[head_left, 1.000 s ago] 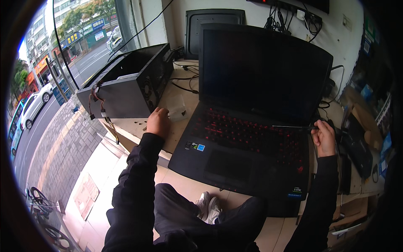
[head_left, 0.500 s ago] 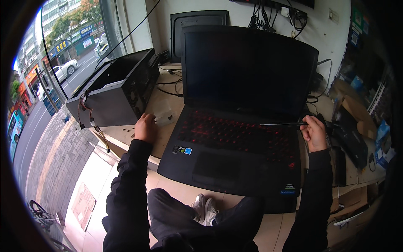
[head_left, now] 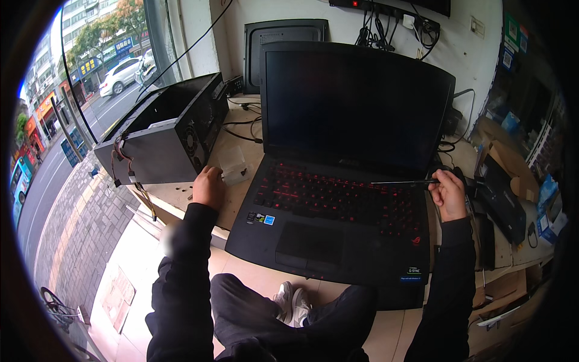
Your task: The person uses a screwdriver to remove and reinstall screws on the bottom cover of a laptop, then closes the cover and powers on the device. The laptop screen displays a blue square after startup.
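Note:
A large black laptop lies open in front of me, its keys glowing red and its screen dark. In my right hand is a screwdriver, its long thin shaft pointing left over the upper right of the keyboard. To the left of the laptop, my left hand rests at the tabletop with its fingers curled and pressed together. What they hold, if anything, is hidden. Right beside those fingers lies a small clear plastic bag with tiny dark bits at it.
A black computer case with its side off stands at the left, loose wires hanging from its front. Cables run behind the laptop. A dark panel leans on the wall. Boxes and black devices crowd the right side.
Both hands stay nearly where they were; the screwdriver has barely shifted. My view has moved very slightly. Outside the window, a white car has changed place.

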Demonstrator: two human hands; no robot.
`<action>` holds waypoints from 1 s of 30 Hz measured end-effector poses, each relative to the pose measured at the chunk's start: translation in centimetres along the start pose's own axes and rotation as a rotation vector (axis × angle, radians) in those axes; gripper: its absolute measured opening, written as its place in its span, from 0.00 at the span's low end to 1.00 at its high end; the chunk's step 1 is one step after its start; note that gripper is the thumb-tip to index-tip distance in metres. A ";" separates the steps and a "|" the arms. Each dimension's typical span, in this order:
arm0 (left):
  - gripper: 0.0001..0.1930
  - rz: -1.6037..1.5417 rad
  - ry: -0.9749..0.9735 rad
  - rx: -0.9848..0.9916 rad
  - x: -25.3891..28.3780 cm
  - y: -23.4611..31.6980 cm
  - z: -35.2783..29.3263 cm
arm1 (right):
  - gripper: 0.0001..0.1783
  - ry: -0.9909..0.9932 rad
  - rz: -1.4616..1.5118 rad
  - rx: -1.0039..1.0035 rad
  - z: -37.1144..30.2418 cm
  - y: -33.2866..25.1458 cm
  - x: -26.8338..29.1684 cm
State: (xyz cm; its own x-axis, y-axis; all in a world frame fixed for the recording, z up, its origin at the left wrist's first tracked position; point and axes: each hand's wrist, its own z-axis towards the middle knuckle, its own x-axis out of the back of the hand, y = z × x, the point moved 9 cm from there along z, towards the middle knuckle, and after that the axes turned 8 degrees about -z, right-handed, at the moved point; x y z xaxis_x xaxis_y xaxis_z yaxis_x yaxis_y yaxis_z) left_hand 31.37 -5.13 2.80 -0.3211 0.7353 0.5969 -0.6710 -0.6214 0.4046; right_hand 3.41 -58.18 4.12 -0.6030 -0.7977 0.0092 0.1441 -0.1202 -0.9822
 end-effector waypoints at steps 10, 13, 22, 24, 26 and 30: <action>0.05 0.004 -0.011 0.006 -0.2 -0.1 0.0 | 0.12 0.000 0.002 -0.007 -0.1 -0.1 0.0; 0.05 0.009 -0.009 0.001 0.0 0.1 0.0 | 0.12 0.004 0.007 -0.005 -0.1 -0.1 -0.1; 0.05 -0.011 0.002 0.002 -0.3 -0.2 0.0 | 0.12 -0.010 0.006 -0.004 -0.1 -0.1 -0.1; 0.05 0.001 0.014 -0.017 -0.2 -0.1 0.0 | 0.12 -0.008 0.003 0.000 -0.1 -0.1 -0.1; 0.05 0.011 0.013 -0.033 -0.2 0.0 0.1 | 0.12 -0.003 -0.003 0.001 0.0 -0.1 0.0; 0.05 0.013 -0.004 -0.033 -0.1 -0.1 0.0 | 0.12 0.019 0.000 -0.012 0.0 -0.1 -0.1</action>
State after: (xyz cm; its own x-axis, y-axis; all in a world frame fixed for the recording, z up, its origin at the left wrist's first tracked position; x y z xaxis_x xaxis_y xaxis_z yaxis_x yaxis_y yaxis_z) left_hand 31.49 -5.13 2.75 -0.3279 0.7259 0.6046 -0.6881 -0.6220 0.3737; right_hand 3.45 -58.08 4.19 -0.6177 -0.7864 0.0058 0.1348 -0.1132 -0.9844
